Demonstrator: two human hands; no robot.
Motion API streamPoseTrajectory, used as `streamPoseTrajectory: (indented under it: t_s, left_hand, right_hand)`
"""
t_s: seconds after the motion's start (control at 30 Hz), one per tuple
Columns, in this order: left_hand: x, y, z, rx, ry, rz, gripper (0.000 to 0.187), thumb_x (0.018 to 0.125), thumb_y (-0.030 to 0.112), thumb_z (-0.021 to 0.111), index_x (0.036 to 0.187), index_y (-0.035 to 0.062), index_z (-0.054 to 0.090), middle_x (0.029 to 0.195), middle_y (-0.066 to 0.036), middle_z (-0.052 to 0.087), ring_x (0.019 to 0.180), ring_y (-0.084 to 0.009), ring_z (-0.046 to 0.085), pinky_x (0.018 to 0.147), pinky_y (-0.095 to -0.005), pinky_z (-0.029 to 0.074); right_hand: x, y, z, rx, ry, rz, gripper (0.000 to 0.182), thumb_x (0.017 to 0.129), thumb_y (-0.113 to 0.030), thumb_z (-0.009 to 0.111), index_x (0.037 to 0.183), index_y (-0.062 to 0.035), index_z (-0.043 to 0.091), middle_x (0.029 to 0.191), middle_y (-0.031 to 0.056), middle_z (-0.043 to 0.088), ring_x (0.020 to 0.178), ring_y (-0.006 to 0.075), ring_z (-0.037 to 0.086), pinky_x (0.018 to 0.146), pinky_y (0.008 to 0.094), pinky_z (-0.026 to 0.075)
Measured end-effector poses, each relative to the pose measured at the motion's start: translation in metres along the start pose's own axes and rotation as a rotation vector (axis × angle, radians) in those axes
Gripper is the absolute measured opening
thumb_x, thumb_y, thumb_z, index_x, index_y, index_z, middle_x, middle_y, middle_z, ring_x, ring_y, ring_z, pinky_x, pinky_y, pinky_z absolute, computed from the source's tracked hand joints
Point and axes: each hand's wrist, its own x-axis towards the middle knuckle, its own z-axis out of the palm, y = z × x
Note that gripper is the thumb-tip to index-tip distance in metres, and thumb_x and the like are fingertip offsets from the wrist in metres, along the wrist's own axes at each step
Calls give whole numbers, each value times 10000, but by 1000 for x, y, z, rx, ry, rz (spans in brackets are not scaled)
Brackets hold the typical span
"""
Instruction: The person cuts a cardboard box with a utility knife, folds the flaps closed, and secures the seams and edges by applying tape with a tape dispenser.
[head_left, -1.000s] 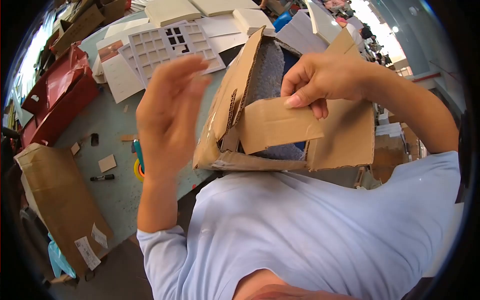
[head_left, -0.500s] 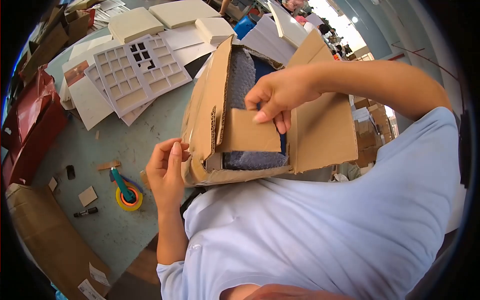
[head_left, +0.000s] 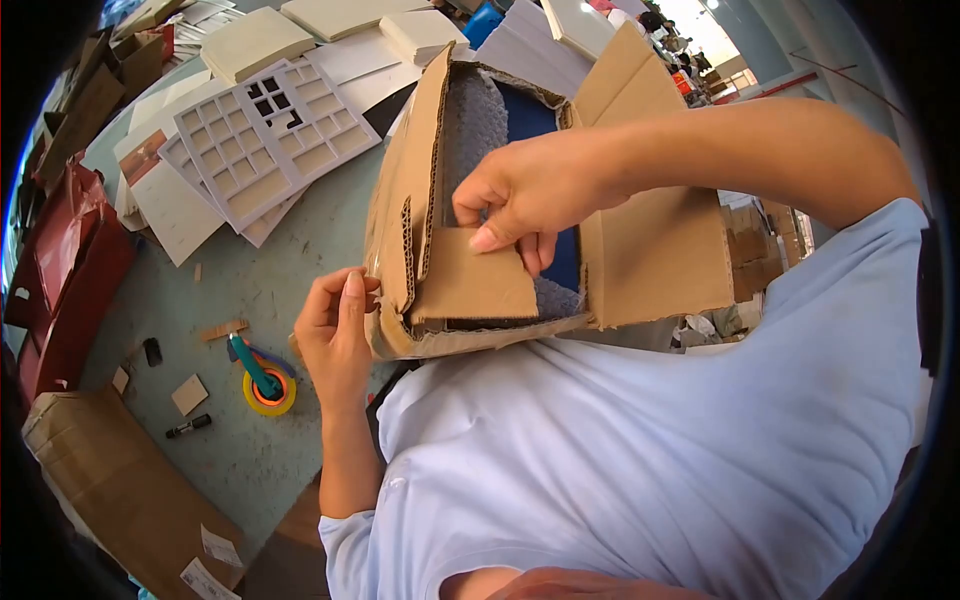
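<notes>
Head view: box, bubble wrap partly hidden
Right hand: pinching cardboard piece
Left hand: at box's side; grip, cannot tell

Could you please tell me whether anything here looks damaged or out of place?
Yes: the open brown corrugated cardboard box looks damaged. Its flap nearest the left hand appears split, with ragged corrugated edges exposed.
</notes>
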Motion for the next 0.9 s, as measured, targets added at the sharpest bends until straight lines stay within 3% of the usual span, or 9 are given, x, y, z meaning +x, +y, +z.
streamPoseTrajectory:
  t_s: [0.27,0.4,0.47,0.53,0.6,0.7,0.77,0.83,0.9]
  left_hand:
    - [-9,1,-3,-35,31,-3,249,1048,191,601,1106,-41,670,999,-88,719,907,-128,666,840,-276,526]
    - [-9,18,5,-59,-151,358,690,888,393,777,1349,-70,554,1361,-204,593,1252,-295,586,1055,-407,465]
    - [-12,31,19,8,-207,493,910,792,460,852,1430,-79,492,1477,-243,514,1372,-346,511,1118,-459,417]
    - [-13,36,30,413,-247,585,1037,700,475,887,1472,-62,450,1528,-271,444,1426,-407,441,1137,-504,392]
    - [-10,31,30,493,-256,627,1023,692,447,899,1464,-60,461,1515,-269,458,1408,-425,454,1134,-510,396]
    - [-10,32,35,548,-255,654,919,689,375,915,1416,-38,535,1473,-250,512,1373,-448,485,1121,-521,410]
    - [-8,34,32,627,-285,657,768,711,332,906,1337,-12,623,1415,-240,566,1347,-452,511,1109,-521,427]
    - [-6,36,33,652,-321,673,710,722,318,899,1306,-1,650,1395,-236,582,1335,-458,521,1101,-529,434]
    - [-5,38,32,679,-362,688,652,733,304,891,1275,11,676,1374,-232,598,1323,-464,530,1094,-537,442]
  right_hand:
    - [19,-17,7,-286,-63,10,260,1024,-202,604,1074,52,629,817,93,704,716,152,706,664,323,579]
    - [22,-20,12,-299,-73,-27,285,995,-236,645,1032,47,653,804,128,710,684,223,713,632,369,561]
    - [22,-24,14,-924,94,-324,313,947,-281,691,998,27,670,827,174,708,686,324,698,632,420,548]
    - [14,-32,10,-1081,98,-286,309,932,-287,698,990,16,674,845,189,702,711,360,684,651,436,543]
    - [-4,-43,3,-1242,119,-229,306,916,-294,705,982,4,678,863,203,697,736,396,669,670,453,538]
    - [-46,-26,-18,-1234,263,-302,357,917,-338,712,905,19,708,845,200,711,797,313,720,690,409,555]
    - [-75,7,-35,-605,881,-896,359,974,-354,671,1009,1,705,856,137,727,803,239,720,732,384,568]
    - [-96,72,-43,-299,1369,-983,431,1065,-395,534,1150,7,663,995,118,731,943,200,702,882,379,556]
    - [-85,150,-43,45,1540,-1151,635,1060,-541,455,1297,36,573,1238,149,681,1168,230,639,1051,427,478]
